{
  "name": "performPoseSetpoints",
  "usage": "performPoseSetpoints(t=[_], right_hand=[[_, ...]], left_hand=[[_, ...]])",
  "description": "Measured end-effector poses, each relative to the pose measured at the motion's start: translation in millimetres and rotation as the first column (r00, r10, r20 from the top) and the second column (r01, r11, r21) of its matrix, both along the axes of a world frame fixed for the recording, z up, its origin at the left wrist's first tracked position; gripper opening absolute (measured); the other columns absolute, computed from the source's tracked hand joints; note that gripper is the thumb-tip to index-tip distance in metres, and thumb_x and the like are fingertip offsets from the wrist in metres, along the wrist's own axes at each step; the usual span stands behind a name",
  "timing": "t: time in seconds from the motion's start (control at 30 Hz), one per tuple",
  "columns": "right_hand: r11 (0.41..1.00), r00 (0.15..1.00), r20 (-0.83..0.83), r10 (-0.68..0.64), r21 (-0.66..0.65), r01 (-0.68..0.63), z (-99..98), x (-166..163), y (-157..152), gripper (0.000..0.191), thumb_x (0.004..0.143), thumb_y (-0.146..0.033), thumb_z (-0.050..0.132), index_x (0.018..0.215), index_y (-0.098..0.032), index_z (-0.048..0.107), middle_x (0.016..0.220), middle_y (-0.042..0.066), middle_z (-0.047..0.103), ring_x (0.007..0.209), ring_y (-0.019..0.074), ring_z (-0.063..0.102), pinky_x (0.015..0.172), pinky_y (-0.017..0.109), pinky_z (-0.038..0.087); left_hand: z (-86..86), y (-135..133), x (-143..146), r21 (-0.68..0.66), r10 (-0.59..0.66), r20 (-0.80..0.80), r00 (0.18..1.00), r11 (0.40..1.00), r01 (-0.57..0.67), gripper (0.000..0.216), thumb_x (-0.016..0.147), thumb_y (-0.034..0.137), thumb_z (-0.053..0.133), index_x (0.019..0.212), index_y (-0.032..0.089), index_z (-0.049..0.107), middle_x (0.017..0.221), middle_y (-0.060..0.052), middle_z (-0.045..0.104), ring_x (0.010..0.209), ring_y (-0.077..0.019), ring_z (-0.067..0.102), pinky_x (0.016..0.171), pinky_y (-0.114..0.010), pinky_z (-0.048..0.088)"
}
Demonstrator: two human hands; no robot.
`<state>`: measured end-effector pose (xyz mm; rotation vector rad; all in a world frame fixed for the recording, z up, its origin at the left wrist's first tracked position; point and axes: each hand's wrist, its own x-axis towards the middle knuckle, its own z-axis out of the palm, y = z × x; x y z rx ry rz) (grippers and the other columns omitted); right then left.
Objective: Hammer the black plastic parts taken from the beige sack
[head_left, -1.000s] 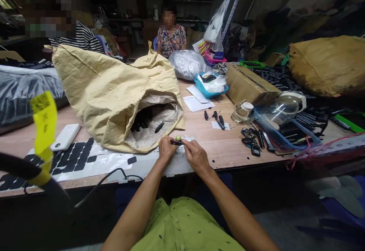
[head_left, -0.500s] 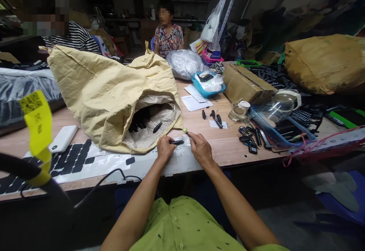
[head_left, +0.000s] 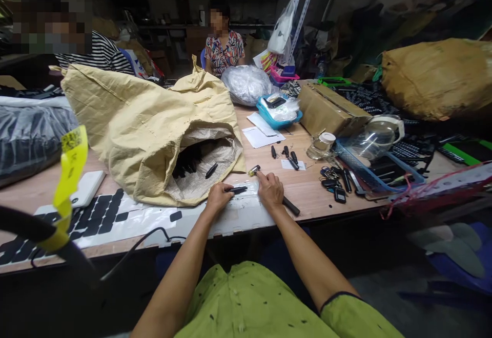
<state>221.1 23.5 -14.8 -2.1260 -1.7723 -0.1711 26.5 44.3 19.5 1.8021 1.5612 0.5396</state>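
Observation:
At the table's front edge, my left hand (head_left: 219,198) is closed in a pinch on a slim black plastic piece (head_left: 239,190), held over a clear plastic-covered patch of the work surface. To its right, my right hand (head_left: 271,190) curls over a small hammer (head_left: 254,170). The hammer's shiny head points away to the left of my fingers, and the end of its dark handle shows right of my wrist. Just beyond my left hand lies a cream sack (head_left: 149,138), its mouth facing me, with several black pieces (head_left: 188,161) inside.
Black key-shaped parts (head_left: 290,156), a glass jar (head_left: 322,146), key fobs (head_left: 338,192) and a blue basket (head_left: 378,171) are on the right. A white power bank (head_left: 87,188) and a sheet of black stickers (head_left: 103,215) lie left. Two people sit across the table.
The hammer has turned from end-on to lying nearly flat, so its handle now shows beyond my right hand. My left hand keeps its hold on the black piece, which shows more.

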Motion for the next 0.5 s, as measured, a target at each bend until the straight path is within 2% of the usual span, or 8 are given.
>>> performPoseSetpoints(t=[0.1, 0.27, 0.4, 0.5], right_hand=[[1.0, 1.0, 0.003, 0.004, 0.004, -0.004, -0.1, 0, 1, 0.036, 0.093, -0.019, 0.047, 0.122, -0.029, 0.066, 0.094, 0.008, 0.057, 0.087, 0.0211, 0.046, 0.068, 0.031, 0.03], [1.0, 1.0, 0.01, 0.003, -0.004, -0.002, -0.3, -1, 2, 0.035, 0.093, -0.02, 0.048, 0.122, -0.03, 0.066, 0.095, 0.008, 0.056, 0.087, 0.021, 0.046, 0.068, 0.031, 0.031], [1.0, 1.0, 0.005, -0.003, -0.006, 0.003, 0.5, -2, 2, 0.035, 0.093, -0.02, 0.046, 0.121, -0.029, 0.066, 0.095, 0.008, 0.057, 0.087, 0.0212, 0.046, 0.068, 0.031, 0.03], [1.0, 1.0, 0.005, 0.001, 0.001, -0.001, -0.5, -2, 2, 0.036, 0.093, -0.019, 0.046, 0.122, -0.028, 0.066, 0.094, 0.008, 0.056, 0.086, 0.0213, 0.046, 0.068, 0.03, 0.03]], left_hand=[[-3.9, 1, -4, 0.017, -0.026, 0.001, 1.0, 1.0, 0.026, 0.025, 0.074, 0.015, 0.068, 0.094, 0.024, 0.08, 0.096, -0.004, 0.075, 0.095, -0.0245, 0.066, 0.087, -0.033, 0.048], [-11.9, -3, -5, 0.118, -0.073, -0.049, 0.996, 0.99, 0.079, 0.031, 0.079, 0.017, 0.065, 0.107, 0.025, 0.076, 0.095, -0.006, 0.071, 0.097, -0.0242, 0.063, 0.089, -0.035, 0.047], [-12.8, -1, -7, 0.098, -0.103, -0.04, 0.994, 0.989, 0.106, 0.028, 0.082, 0.018, 0.061, 0.105, 0.023, 0.076, 0.094, -0.007, 0.07, 0.098, -0.0242, 0.062, 0.092, -0.036, 0.047], [-12.4, 1, -10, 0.076, -0.084, 0.05, 0.995, 0.994, 0.08, 0.026, 0.084, 0.022, 0.058, 0.102, 0.023, 0.076, 0.096, -0.006, 0.071, 0.1, -0.0238, 0.063, 0.093, -0.036, 0.047]])
